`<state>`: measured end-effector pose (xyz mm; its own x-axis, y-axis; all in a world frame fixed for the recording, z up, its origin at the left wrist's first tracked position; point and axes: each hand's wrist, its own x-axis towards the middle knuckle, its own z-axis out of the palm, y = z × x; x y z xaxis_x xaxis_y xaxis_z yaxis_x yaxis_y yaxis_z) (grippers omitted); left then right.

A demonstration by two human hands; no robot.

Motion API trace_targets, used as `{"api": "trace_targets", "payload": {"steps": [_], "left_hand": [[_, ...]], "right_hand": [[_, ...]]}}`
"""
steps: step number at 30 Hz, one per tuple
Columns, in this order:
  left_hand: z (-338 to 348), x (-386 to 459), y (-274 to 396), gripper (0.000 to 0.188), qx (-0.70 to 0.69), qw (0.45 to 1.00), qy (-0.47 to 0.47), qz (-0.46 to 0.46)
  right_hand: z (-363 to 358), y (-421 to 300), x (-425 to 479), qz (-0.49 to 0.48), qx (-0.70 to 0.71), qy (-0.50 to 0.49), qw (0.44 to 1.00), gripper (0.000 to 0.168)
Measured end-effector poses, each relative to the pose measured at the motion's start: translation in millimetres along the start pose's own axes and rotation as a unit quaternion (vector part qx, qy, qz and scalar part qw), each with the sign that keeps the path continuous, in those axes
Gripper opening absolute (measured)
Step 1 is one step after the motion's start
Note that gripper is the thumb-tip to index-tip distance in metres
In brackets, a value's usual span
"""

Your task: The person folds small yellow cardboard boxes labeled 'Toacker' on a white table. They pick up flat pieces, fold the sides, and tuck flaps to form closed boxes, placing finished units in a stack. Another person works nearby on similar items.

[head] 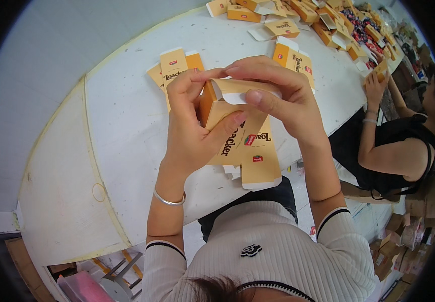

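Between my two hands, above the table, is a yellow Loacker cardboard box (217, 113) with its end facing me. My left hand (191, 120) grips its left side, thumb across the front panel. With my right hand (285, 94) I hold the other side, the thumb pressing on the white tuck flap (234, 97) at the box's end. Beneath the box lie flattened Loacker cartons (261, 170), partly covered by it and my hands. More flat cartons (174, 64) lie behind my left hand, and another carton (293, 56) lies beyond my right.
Yellow boxes (283, 28) are heaped along the far side of the white table (134, 113), beside red and dark wrapped pieces (357, 32). A co-worker (395, 147) on the right holds a box (380, 71). A rubber band (99, 192) lies at left. Brown cartons (387, 256) stand on the floor.
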<state>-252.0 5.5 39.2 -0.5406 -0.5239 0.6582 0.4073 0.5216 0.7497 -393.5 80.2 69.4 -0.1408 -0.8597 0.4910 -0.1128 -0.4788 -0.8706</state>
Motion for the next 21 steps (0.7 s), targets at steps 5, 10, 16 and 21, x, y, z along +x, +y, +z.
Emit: {"api": "trace_targets", "payload": {"steps": [5, 10, 16, 21], "left_hand": [[-0.7, 0.2, 8.7, 0.055, -0.029, 0.997, -0.015, -0.064], [-0.2, 1.0, 5.5, 0.053, -0.070, 0.995, 0.006, -0.070], [1.2, 1.2, 12.2, 0.045, -0.110, 0.990, 0.030, -0.078], [1.0, 2.2, 7.1, 0.034, -0.128, 0.991, 0.036, -0.035]], "right_hand": [[-2.3, -3.4, 4.3, 0.033, 0.000, -0.001, 0.999, 0.020], [1.8, -0.3, 3.2, -0.019, -0.066, -0.016, 0.997, 0.019], [4.6, 1.1, 3.3, -0.054, -0.064, -0.034, 0.996, 0.019], [15.1, 10.8, -5.6, -0.060, 0.110, 0.035, 0.991, 0.021]]}}
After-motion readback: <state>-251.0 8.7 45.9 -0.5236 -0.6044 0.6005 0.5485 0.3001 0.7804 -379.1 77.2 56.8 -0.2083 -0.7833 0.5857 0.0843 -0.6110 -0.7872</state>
